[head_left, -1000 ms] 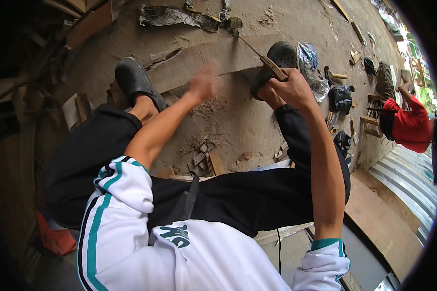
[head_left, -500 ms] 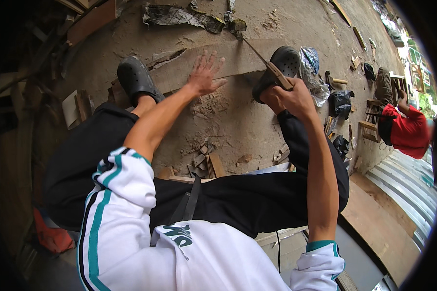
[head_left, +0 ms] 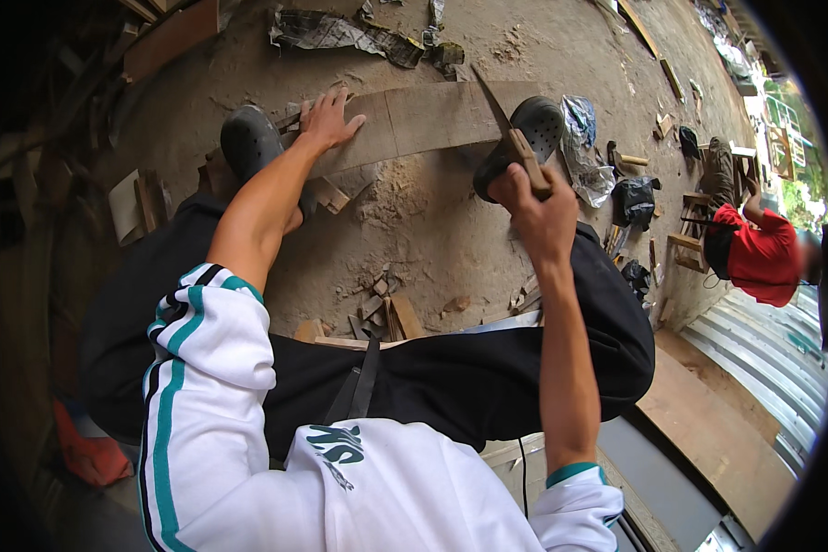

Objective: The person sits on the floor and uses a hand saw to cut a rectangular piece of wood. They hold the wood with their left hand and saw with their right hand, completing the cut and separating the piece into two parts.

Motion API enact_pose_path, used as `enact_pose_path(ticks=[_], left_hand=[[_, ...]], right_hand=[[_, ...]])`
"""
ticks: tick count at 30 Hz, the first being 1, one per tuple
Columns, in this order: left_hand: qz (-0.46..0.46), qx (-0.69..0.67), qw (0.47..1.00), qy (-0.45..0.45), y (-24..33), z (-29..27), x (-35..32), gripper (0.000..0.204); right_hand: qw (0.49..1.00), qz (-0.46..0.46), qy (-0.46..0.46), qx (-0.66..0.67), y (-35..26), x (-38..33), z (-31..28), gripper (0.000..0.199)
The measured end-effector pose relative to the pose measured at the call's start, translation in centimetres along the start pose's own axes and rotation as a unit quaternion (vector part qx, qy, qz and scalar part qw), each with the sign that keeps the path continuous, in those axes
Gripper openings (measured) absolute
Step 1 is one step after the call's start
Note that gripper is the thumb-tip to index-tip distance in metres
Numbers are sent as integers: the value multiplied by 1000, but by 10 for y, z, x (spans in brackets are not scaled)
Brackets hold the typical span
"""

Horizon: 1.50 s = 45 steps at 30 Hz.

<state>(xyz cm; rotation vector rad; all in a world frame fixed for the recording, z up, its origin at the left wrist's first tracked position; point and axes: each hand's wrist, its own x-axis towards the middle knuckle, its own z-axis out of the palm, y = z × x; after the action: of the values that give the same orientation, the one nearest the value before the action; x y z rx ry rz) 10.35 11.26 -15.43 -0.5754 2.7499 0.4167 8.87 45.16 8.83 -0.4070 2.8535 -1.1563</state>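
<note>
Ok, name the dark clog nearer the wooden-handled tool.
The right-foot clog: the wooden-handled tool in the right hand overlaps it in view; the left-foot clog sits apart, near the left hand.

The bare right hand (head_left: pixel 545 219) hides the lower end of the tan wooden handle (head_left: pixel 525 158) of a hand tool, whose narrow grey metal blade (head_left: pixel 492 103) is too fine at its edge to tell whether it is toothed. The bare left hand (head_left: pixel 327 124), its palm out of sight, covers part of the long brown wooden board (head_left: pixel 423 120). The red-shirted person's head (head_left: pixel 810 255) is blurred, and the lower edge cuts off the white teal-striped jersey (head_left: pixel 405 488).
</note>
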Motion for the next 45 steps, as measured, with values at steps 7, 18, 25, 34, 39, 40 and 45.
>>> enact_pose_path(ticks=[7,18,25,34,39,40,45], left_hand=[[27,-75,992,-96,-12,-22,37,105],[32,-61,996,-65,5,-40,19,104],[-2,-51,997,-53,2,-37,17,108],[-1,-25,999,-21,10,-39,10,97],[-7,-34,999,-21,8,-39,11,98],[-1,-29,1000,-1,9,-39,11,94],[-2,-63,995,-71,10,-46,14,106]], right_hand=[[988,82,-101,76,-50,-77,0,26],[982,111,-108,107,-39,-127,5,24],[978,124,-121,112,-29,-128,-1,24],[974,147,-111,129,-24,-138,-2,25],[978,135,-117,106,-22,-136,-8,24],[977,139,-118,107,-21,-137,-8,25],[976,131,-138,105,-27,-136,-12,24]])
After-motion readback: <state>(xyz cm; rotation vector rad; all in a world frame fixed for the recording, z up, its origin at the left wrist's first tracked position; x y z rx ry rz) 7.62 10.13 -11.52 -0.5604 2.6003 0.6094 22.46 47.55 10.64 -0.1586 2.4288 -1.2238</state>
